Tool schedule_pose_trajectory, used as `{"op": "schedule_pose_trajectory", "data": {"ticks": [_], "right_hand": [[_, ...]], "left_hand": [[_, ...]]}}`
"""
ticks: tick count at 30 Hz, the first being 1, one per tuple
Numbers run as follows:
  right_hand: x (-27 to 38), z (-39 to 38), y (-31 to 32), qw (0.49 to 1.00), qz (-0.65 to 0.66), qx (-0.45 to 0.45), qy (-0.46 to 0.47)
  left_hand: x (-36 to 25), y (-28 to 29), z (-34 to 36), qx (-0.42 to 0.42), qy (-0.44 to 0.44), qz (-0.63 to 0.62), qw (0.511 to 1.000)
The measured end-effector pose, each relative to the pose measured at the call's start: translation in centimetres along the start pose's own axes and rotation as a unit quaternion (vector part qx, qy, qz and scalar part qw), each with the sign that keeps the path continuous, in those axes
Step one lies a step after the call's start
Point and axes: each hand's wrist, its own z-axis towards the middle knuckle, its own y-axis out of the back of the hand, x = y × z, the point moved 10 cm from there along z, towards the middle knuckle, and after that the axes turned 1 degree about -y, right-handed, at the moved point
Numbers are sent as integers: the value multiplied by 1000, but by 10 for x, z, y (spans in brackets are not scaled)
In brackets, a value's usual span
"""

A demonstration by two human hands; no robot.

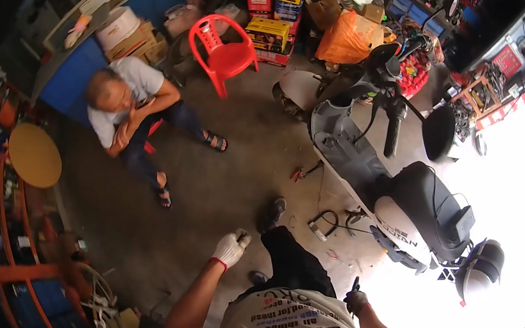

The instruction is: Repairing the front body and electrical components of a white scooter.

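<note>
While the left hand (230,250) hangs with fingers curled, on what I cannot tell, the right hand (357,303) seems closed on a dark tool (356,284). Beyond, a U-lock (318,232) lies beside the scooter (423,193), which neither hand touches; work done or left doesn't show.

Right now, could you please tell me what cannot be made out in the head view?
In the head view:
Dark object in the right hand: too small and shadowed to identify.
Whether the left hand holds anything: its curled fingers hide the inside.
Contents of the orange bag: covered by its plastic.
Detail of the ground outside, beyond the scooter: washed out by glare.
</note>
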Motion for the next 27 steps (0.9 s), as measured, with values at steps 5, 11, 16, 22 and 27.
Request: {"op": "schedule_pose_trajectory", "data": {"ticks": [5, 11, 16, 22, 27], "right_hand": [[144, 12, -69, 999, -23, -32, 4], [310, -16, -59, 942, 331, 45, 17], [418, -59, -12, 903, 408, -58, 124], [465, -129, 20, 822, 513, -194, 156], [492, -188, 21, 804, 491, -323, 90]], "left_hand": [[-69, 59, 129, 11, 5, -133, 991], [-168, 74, 212, 108, -11, -68, 992], [-204, 86, 314, 159, -17, -74, 984], [-255, 76, 421, 272, -13, -41, 961], [-290, 90, 493, 336, -37, 80, 938]]}}
